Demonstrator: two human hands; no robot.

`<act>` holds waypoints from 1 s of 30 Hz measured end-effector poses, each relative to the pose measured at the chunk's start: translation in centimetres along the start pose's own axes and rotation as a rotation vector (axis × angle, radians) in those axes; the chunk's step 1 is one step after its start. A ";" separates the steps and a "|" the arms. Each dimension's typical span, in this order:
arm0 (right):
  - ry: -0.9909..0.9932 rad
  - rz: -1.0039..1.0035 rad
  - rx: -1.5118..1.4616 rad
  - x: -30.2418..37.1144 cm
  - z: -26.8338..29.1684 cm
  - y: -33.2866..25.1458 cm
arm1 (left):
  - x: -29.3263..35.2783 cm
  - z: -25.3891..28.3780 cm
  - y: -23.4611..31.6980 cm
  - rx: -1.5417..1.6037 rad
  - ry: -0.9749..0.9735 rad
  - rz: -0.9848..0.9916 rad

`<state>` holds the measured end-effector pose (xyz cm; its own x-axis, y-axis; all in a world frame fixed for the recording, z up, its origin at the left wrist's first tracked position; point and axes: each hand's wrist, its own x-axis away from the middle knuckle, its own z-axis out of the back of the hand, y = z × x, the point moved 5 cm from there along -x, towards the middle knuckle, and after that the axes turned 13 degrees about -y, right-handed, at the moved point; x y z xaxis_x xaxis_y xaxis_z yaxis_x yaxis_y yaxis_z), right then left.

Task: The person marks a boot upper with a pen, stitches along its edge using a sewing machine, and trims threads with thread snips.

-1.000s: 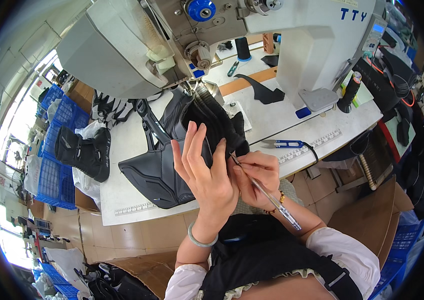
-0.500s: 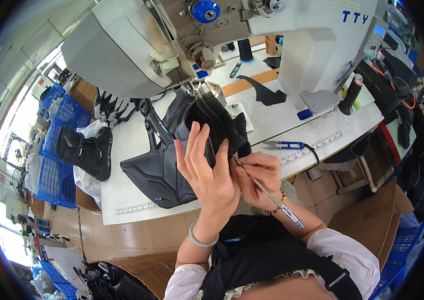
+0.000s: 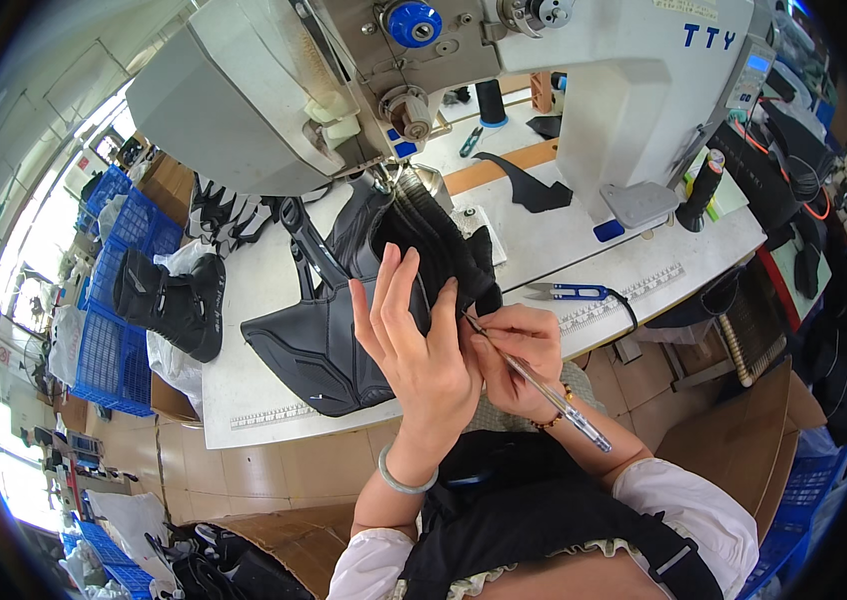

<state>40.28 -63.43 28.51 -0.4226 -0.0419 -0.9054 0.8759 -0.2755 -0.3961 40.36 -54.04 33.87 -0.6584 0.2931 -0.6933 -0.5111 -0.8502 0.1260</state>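
A black boot upper lies under the sewing machine's head, its dark lining turned up toward me. My left hand rests against the near edge of that upper, fingers stretched out and spread, thumb touching the dark material. What lies behind its palm is hidden. Close by on the right, my right hand pinches a slim clear pen. The pen's tip meets the upper's edge next to my left thumb, and its back end slants down to the right.
The sewing machine stands over the white table. Blue thread snips lie right of my hands near a ruler strip. A finished-looking black boot is at the left; a black cut piece lies behind. Thread spool stands right.
The pen's back end has shifted slightly down and to the right in my right hand. My left hand and the boot upper have hardly moved.
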 end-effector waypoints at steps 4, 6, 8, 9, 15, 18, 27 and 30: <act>-0.032 -0.027 -0.012 0.1 0.0 0.1 | 0.1 -0.1 0.0 0.000 -0.007 0.004; -0.058 -0.013 0.020 -0.3 0.3 -0.3 | 0.2 0.1 0.0 -0.003 -0.004 0.004; -0.059 0.002 -0.030 -0.4 0.8 -0.6 | 0.3 0.1 0.0 -0.015 -0.022 0.007; -0.055 0.000 -0.024 0.0 0.8 -0.6 | 0.3 0.0 0.1 -0.011 -0.024 0.001; 0.528 -0.462 -0.852 1.8 3.7 3.4 | 0.9 -1.2 0.1 -0.100 -0.069 -0.014; 0.509 -0.636 -0.964 2.9 5.4 5.9 | 1.2 -1.5 0.4 -0.159 -0.089 0.008; -0.103 -1.166 -0.460 8.3 14.0 7.5 | 8.6 -2.1 0.7 0.036 -0.061 -0.316; -0.485 -1.138 -0.097 8.4 15.6 8.0 | 12.2 -2.8 0.6 0.332 -0.285 -0.419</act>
<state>40.10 -80.95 20.09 -0.9780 -0.1819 0.1020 -0.0399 -0.3166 -0.9477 33.55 -52.22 23.50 -0.4621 0.7184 -0.5200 -0.8739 -0.4684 0.1295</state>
